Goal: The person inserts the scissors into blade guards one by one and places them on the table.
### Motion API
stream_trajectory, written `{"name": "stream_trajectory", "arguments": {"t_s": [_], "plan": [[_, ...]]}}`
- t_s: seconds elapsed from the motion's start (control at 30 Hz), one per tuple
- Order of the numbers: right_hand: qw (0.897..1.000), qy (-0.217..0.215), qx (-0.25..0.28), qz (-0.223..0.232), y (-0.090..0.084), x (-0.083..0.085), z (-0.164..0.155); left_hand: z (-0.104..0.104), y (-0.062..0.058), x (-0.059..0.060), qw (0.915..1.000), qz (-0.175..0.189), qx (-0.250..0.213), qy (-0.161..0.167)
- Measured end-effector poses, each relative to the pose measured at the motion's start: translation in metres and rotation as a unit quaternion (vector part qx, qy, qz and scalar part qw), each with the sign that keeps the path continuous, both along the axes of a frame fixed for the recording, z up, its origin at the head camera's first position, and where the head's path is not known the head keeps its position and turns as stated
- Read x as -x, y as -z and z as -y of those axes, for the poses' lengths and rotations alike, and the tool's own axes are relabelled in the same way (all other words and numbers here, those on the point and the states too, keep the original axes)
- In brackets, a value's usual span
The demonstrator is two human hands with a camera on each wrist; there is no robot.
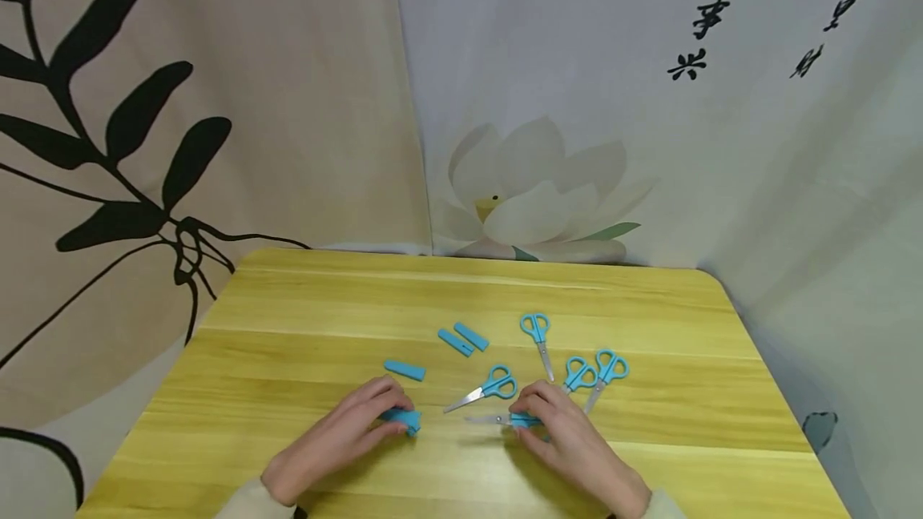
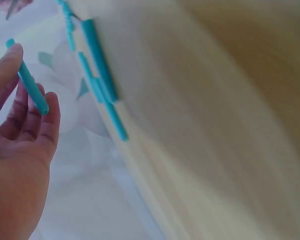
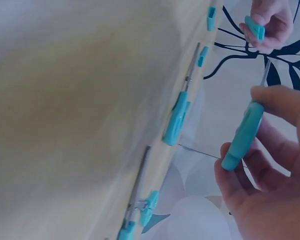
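The left hand (image 2: 22,145) pinches a slim turquoise cap (image 2: 34,91). Beyond that hand, more turquoise pieces (image 2: 100,60) lie on the wooden counter (image 2: 215,150). Farther off, part of the right hand (image 2: 23,5) shows, blurred, with a thin blade (image 2: 11,9). Pale leaf-marked cloth (image 2: 75,175) hangs behind the left hand.

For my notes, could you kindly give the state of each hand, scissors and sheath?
Held sheath: off any blade
Left hand: holding that sheath
Held scissors: closed, blades bare
Right hand: holding those scissors
Center scissors: closed, blades bare
Far scissors: closed, blades bare
Rightmost scissors: lying, blades bare
Neighbouring scissors: lying, blades mostly hidden
Upper sheath: lying loose
Middle sheath: lying loose
Lower sheath: lying loose
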State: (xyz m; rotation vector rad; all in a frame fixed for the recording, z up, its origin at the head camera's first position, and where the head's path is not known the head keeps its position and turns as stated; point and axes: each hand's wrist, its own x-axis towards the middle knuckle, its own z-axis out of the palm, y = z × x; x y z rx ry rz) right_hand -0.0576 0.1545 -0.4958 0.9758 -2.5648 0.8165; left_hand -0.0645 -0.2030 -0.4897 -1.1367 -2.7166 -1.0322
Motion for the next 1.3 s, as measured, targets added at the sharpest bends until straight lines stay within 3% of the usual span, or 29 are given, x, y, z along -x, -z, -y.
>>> {"name": "stream_trajectory", "arguments": {"t_s": [0.27,0.5,0.73,0.9,1.3], "plan": [[0.999,0.014,0.027,-0.042,-0.006,0.006,0.008,-0.031,-0.004,0.005,0.9970,-0.046,-0.052,-0.034],[0.997,0.008,0.069,-0.027,-0.015,0.011,0.012,-0.046,-0.007,0.006,0.9940,-0.042,-0.073,-0.070],[0.997,0.013,0.066,-0.025,-0.016,0.015,0.017,-0.053,-0.007,0.008,0.9900,-0.061,-0.096,-0.084],[0.998,0.016,0.050,-0.045,-0.017,0.017,0.020,-0.057,-0.008,0.009,0.9878,-0.078,-0.096,-0.095],[0.996,0.029,0.010,-0.080,-0.016,0.017,0.023,-0.062,0.001,0.009,0.9794,-0.158,-0.060,-0.111]]}}
